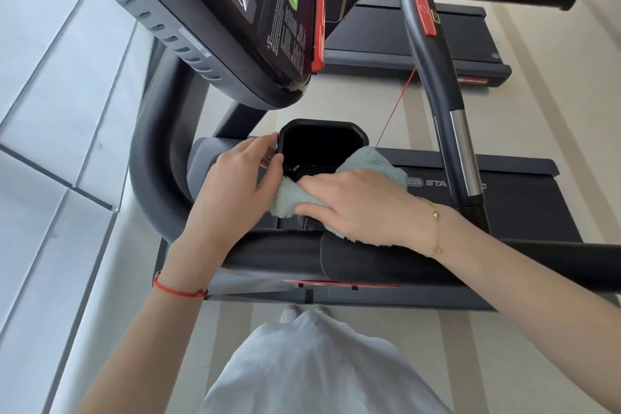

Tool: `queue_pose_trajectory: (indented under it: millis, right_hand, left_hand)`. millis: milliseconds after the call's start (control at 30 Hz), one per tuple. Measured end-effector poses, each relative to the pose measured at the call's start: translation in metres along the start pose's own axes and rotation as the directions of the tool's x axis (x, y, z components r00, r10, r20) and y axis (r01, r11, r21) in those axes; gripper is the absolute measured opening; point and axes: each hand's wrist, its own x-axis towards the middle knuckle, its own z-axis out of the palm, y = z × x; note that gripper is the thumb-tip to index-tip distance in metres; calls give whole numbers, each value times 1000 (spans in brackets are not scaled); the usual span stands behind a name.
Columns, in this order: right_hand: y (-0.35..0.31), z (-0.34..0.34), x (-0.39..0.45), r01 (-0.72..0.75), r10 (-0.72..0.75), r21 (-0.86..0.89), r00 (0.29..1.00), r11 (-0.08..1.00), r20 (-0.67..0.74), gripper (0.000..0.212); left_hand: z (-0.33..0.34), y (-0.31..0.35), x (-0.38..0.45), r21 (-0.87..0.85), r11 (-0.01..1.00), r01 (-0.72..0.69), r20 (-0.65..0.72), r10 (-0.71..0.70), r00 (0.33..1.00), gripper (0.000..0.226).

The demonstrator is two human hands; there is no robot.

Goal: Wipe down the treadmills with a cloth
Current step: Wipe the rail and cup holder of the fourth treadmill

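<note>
Pressing cloth (pixel 339 185) flat-fingered with right hand (pixel 356 208) on near right rim of cup holder (pixel 319 144); left hand (pixel 235 185) pinching its left rim — steadying. Wiping treadmill (pixel 386 259) tray; next, likely sweeping into the holder — needing firmer bunching.

Floor (pixel 554 104): pale, striped. Standing on it: near treadmill (pixel 524 212); second treadmill (pixel 403 40) beyond; person's shoes (pixel 290 312).
</note>
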Motion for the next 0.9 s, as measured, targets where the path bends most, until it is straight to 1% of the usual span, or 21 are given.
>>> queue_pose_trajectory:
  millis: [100, 167, 233, 267, 300, 333, 367, 400, 433, 467, 500, 533, 567, 600, 633, 667, 733, 800, 833, 900]
  right_hand:
    - [16, 1, -24, 61, -59, 22, 995, 998, -77, 43]
    - [28, -2, -33, 113, -110, 27, 990, 993, -94, 47]
    - [35, -5, -35, 124, -104, 163, 987, 979, -125, 42]
    - [36, -6, -34, 109, -58, 247, 977, 963, -207, 37]
    - [38, -7, -30, 83, 27, 309, 942, 948, -335, 33]
    - [41, -8, -26, 42, 130, 345, 878, 938, -461, 30]
    - [44, -10, -20, -9, 224, 365, 804, 931, -551, 27]
    - [47, -12, -13, -57, 283, 362, 741, 930, -610, 26]
    - [49, -14, -5, -87, 298, 339, 707, 937, -642, 28]
    - [50, -16, 4, -99, 279, 306, 726, 947, -628, 32]
    - [51, -18, 14, -111, 257, 283, 793, 953, -552, 37]
    - [51, -18, 24, -140, 241, 253, 869, 957, -432, 41]
    - [51, -16, 34, -175, 226, 187, 926, 967, -301, 44]
    - [49, -14, 42, -200, 219, 111, 957, 973, -190, 45]
    - [48, -13, 46, -212, 219, 63, 968, 975, -121, 46]
    - [49, -13, 47, -220, 224, 57, 971, 974, -89, 46]
    - [58, -13, 35, -235, 252, 152, 962, 960, -104, 45]
    - [69, -11, 14, -270, 316, 320, 943, 908, -101, 45]
    - [70, -10, 8, -277, 335, 364, 936, 889, -105, 45]
    - [67, -8, 14, -275, 324, 327, 940, 904, -104, 43]
  left_hand:
    - [0, 1, -1, 7, 1000, -6, 0, 6, 1000, 36]
    - [0, 2, -1, 5, 1000, 0, 3, 0, 1000, 35]
    - [1, 1, -1, -1, 1000, 6, 2, -6, 1000, 36]
    - [1, 1, -1, -4, 1000, 7, 3, -6, 1000, 36]
    - [1, 1, -1, -4, 1000, 6, 2, -6, 1000, 36]
    - [1, 0, -1, 0, 1000, 4, 0, -4, 1000, 36]
    - [1, 0, 0, 5, 1000, 3, -2, -3, 1000, 36]
    - [1, 0, 0, 8, 1000, 5, -3, -5, 1000, 36]
    - [1, 0, 0, 10, 1000, 7, -2, -7, 1000, 36]
    - [2, 0, 0, 12, 1000, 8, 1, -8, 1000, 36]
    - [2, 1, 0, 14, 1000, 7, 3, -7, 1000, 36]
    - [1, 1, 0, 16, 1000, 5, 3, -5, 1000, 38]
    - [1, 1, 0, 16, 1000, 3, 0, -3, 1000, 40]
    - [1, 1, 0, 15, 1000, 5, -1, -5, 1000, 42]
    - [1, 1, -1, 14, 1000, 8, -3, -8, 1000, 43]
    - [1, 1, -1, 15, 1000, 12, -5, -12, 1000, 43]
    - [2, 1, -1, 14, 1000, 17, -2, -17, 1000, 40]
    - [2, 0, -1, 20, 999, 27, 1, -27, 1000, 37]
    - [2, 0, -1, 25, 999, 29, 0, -29, 1000, 37]
    - [2, 1, 0, 31, 999, 26, -3, -26, 1000, 36]
